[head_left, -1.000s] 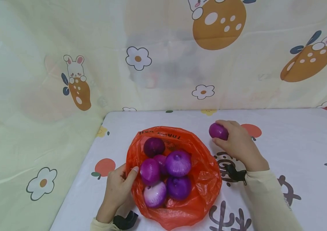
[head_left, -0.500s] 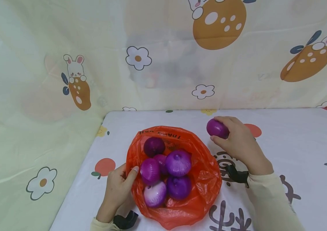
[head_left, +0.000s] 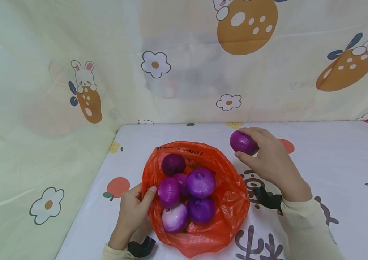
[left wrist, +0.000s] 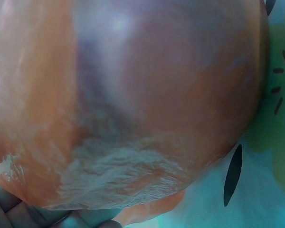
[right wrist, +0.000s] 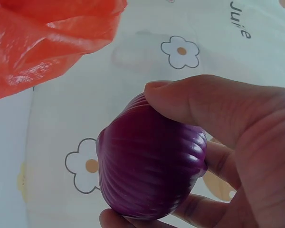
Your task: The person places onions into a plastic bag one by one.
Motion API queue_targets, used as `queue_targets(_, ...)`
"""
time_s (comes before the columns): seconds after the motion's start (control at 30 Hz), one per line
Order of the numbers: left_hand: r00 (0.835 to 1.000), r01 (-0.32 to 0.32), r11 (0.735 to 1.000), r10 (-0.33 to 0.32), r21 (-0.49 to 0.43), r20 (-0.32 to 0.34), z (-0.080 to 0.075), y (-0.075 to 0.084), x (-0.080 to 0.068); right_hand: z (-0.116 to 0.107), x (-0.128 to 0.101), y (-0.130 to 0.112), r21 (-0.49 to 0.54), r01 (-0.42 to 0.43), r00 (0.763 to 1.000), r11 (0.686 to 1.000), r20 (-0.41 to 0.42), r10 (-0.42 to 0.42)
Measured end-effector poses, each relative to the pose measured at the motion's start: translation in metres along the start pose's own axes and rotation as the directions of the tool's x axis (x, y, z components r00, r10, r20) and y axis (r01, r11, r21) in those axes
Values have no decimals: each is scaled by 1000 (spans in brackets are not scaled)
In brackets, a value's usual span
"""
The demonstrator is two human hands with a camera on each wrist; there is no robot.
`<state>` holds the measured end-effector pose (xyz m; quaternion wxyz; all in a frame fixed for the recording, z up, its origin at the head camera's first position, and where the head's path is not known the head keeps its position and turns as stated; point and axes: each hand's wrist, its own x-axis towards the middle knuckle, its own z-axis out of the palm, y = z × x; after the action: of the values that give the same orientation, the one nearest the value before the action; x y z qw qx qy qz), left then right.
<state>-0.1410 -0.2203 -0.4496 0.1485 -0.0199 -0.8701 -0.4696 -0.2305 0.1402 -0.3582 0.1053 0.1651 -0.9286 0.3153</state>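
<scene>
A red plastic bag (head_left: 229, 224) stands wide-mouthed on the table, with several purple onions (head_left: 201, 183) inside, one of them a paler onion (head_left: 174, 218). My left hand (head_left: 133, 209) grips the bag's left rim, thumb over the inside edge; in the left wrist view the bag's side (left wrist: 118, 175) fills most of the picture, fingers at the bottom left. Up and right of the bag, my right hand (head_left: 270, 159) holds a single purple onion (head_left: 243, 142) between thumb and fingers. The right wrist view shows this ribbed onion (right wrist: 149, 159) close up, apart from the bag.
A white printed cloth (head_left: 340, 155) covers the table. Behind it and to the left hangs a pale curtain (head_left: 187, 86) with rabbits and flowers. Black straps (head_left: 141, 247) sit at both wrists.
My right hand has moved slightly up and left with the onion, which now sits a little higher. The left hand and the bag stay put.
</scene>
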Motion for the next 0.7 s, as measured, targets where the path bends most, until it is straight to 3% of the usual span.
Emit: queue_targets(0.7, 1000, -5, 1000, 5, 1, -1, 0, 0, 0, -8, -10, -23, 25, 142, 985, 989, -102, -139)
